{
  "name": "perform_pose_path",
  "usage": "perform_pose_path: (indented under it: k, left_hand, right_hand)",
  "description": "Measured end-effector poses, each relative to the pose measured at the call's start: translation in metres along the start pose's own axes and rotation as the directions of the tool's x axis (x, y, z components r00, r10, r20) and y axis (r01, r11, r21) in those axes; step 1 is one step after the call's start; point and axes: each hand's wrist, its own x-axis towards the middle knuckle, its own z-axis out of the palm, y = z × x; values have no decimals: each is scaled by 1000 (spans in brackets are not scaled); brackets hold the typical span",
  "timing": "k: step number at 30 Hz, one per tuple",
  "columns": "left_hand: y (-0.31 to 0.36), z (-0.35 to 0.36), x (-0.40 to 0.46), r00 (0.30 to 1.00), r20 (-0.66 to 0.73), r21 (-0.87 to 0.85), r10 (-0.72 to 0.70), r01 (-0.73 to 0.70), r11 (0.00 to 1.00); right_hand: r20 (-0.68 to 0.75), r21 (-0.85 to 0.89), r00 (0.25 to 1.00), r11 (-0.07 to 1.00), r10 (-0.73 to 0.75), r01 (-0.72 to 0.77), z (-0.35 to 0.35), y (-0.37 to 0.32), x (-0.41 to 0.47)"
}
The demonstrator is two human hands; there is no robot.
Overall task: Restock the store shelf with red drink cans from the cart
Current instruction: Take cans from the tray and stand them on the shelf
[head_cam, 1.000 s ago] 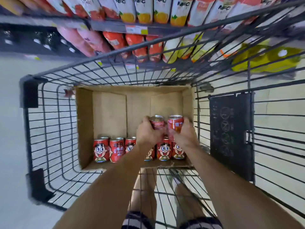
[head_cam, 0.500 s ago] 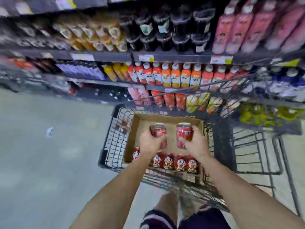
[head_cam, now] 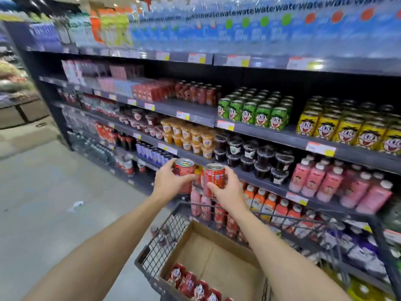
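cans [head_cam: 195,286] in box [head_cam: 208,255] in cart [head_cam: 156,255], shelf [head_cam: 271,131] behind

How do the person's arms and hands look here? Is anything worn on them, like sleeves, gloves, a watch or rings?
Both forearms are bare from the bottom edge of the picture to the wrists; no sleeves show. The left hand and the right hand wear no gloves. No watch, bracelet or ring is visible on either. The picture is slightly blurred, so small details could be missed.

My single head-worn wide-angle camera looks forward and slightly down from standing height, facing the store shelf [head_cam: 271,135] at an angle, close above the cart [head_cam: 156,255] with both forearms reaching into frame.
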Motion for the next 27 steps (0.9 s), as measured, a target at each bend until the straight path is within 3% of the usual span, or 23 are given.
perform_pose_path:
  k: [10,18,27]
  left_hand:
    - [7,-137,86,991,-110,-21,81,-84,996]
    - [-47,-251,157,988,-100,9,114,-114,993]
    - [-97,-332,225,991,-82,-19,109,-111,994]
  right_hand:
    - [-17,13,969,969,-246,246,60,-144,71]
    - [-82,165,976,963,-202,213,164,-220,104]
    - [-99,112,975,971,-200,211,263,-276,143]
